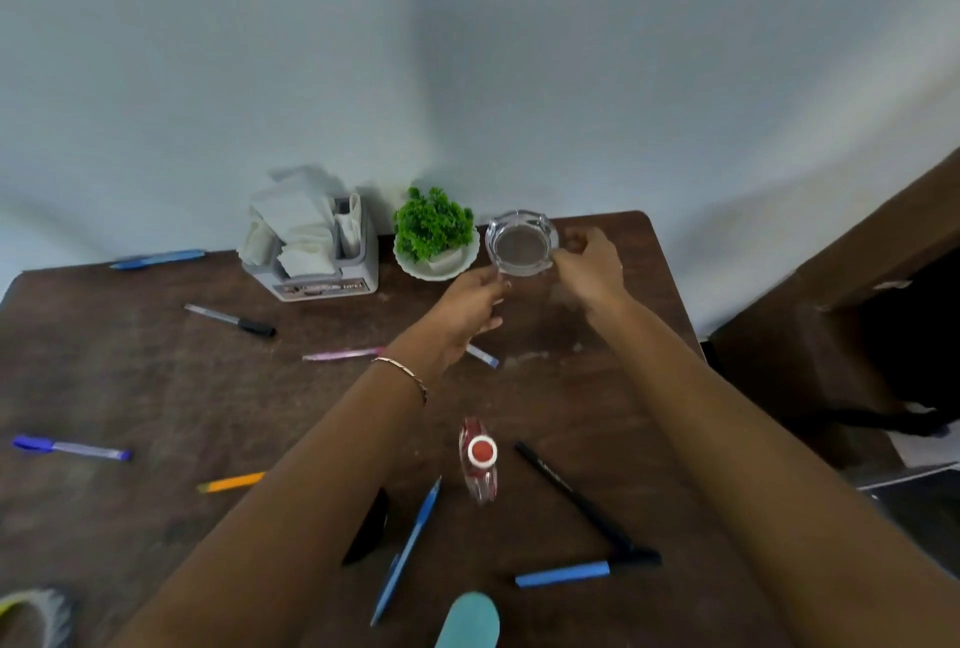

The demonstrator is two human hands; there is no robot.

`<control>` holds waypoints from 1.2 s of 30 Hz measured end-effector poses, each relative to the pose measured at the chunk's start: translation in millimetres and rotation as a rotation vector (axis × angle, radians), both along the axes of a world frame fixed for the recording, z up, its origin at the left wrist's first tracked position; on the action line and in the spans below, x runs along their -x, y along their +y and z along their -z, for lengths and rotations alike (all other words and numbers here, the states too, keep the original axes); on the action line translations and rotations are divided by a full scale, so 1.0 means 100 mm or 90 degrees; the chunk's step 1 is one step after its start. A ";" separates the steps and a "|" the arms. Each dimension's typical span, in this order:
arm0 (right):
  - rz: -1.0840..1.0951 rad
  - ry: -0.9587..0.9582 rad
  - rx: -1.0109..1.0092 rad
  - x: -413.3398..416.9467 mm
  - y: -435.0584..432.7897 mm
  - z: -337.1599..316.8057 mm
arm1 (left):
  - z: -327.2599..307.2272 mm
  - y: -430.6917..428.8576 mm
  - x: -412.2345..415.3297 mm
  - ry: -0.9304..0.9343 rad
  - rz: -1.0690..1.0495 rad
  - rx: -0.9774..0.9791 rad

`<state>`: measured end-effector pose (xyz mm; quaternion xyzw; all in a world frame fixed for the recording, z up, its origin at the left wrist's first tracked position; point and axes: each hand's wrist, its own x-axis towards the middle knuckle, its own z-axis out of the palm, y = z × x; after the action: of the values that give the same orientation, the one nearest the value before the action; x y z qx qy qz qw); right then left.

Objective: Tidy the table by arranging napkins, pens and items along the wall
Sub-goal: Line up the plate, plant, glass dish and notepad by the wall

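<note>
Against the far wall, right of the small plant (434, 226), the glass ashtray (521, 243) sits between both hands: left hand (470, 307) pinches its near-left rim, right hand (592, 260) grips its right side, both equally close.

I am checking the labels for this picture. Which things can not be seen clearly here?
Head view only:
- Dark object: mostly hidden under the left forearm.
- Teal object: cut off by the bottom edge.
- Pen: partly covered by the left hand.
- Napkin holder label: too blurred to read.
- Glass ashtray: resting or lifted, unclear.
</note>
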<state>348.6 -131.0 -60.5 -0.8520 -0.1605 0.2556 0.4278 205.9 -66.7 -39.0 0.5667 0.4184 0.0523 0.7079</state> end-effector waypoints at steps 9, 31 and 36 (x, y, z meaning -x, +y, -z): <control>-0.032 0.044 -0.148 0.98 -0.91 -0.52 | -0.47 -0.56 1.10 -0.086 -0.072 -0.099; -0.240 0.219 0.069 4.25 -1.64 0.02 | 0.16 -1.25 4.22 0.080 -0.324 -0.085; -0.290 0.147 0.112 4.51 -1.61 0.17 | 0.42 -1.47 4.48 0.153 -0.330 -0.082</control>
<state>-102.1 -292.2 -77.0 -0.7928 -0.2757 0.4539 0.2990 -242.3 -213.8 -81.5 0.4870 0.6259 0.1905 0.5786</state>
